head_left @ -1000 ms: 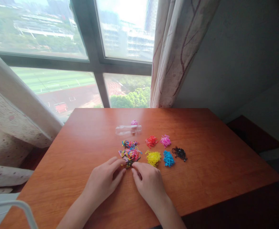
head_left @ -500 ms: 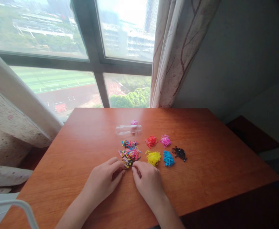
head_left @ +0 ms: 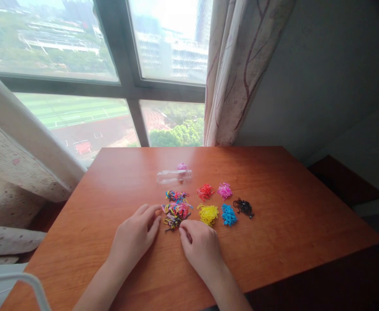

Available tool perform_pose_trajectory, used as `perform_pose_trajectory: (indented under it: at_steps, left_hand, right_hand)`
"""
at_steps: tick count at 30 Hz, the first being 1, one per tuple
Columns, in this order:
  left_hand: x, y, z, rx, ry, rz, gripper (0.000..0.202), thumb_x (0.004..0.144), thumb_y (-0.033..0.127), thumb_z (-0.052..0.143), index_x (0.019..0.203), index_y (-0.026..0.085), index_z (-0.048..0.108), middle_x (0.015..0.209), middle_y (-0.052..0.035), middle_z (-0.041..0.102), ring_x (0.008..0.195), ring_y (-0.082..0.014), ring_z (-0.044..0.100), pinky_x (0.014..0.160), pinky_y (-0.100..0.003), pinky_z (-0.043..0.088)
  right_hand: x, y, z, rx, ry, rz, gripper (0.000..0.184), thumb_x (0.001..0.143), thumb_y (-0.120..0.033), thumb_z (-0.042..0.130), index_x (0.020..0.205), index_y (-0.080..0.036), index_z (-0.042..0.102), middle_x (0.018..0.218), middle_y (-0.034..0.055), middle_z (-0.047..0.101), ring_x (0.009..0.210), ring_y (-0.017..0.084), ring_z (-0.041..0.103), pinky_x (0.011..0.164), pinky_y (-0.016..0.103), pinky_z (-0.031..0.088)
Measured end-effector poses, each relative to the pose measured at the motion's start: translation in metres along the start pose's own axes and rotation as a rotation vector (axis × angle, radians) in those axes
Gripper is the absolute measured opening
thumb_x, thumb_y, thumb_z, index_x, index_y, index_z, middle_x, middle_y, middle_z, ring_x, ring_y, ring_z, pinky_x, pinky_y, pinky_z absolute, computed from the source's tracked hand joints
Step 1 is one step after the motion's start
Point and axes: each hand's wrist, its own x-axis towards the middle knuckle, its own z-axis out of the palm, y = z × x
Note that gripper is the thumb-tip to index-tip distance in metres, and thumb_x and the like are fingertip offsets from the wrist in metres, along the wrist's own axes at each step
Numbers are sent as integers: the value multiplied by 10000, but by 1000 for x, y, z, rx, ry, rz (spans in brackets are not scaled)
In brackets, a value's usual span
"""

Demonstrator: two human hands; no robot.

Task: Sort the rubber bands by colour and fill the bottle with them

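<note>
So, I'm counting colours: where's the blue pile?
In the head view, the blue pile lies right of centre, between the yellow pile and the black pile.

Here's the head camera, perched above the near side of the table [head_left: 289, 216], facing forward and tipping down! It's a wide look, too: most of the tabletop fits in, the far edge cutting across around mid-height, the near left corner running out of the frame. Up close, low in the picture, the forearms enter from the bottom edge, leading to the left hand [head_left: 136, 231] and the right hand [head_left: 202, 242]. The mixed heap of bands [head_left: 178, 209] sits just beyond them, near the middle, small at this range. Look past the table and the lens faces the window [head_left: 129, 90], upper left of centre, with the dark wall [head_left: 325, 82] filling the right!
</note>
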Motion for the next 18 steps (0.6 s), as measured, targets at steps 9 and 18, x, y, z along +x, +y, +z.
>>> perform_pose_trajectory:
  at_steps: [9,18]
  left_hand:
    - [18,1,-8,225,-78,98,277,992,311,372,1023,278,645,970,-15,661,736,-166,662,529,-237,329]
    - [30,-5,-11,287,-98,237,227,966,237,406,893,237,622,876,-21,619,683,-161,606,515,-247,285]
  right_hand:
    - [1,0,-1,9,-18,3,147,892,-127,535,831,-226,624,768,-6,674,718,155,607,647,251,336]
    - [1,0,-2,4,-7,-8,137,893,-127,545,842,-227,623,778,-13,683,717,147,615,642,244,343]
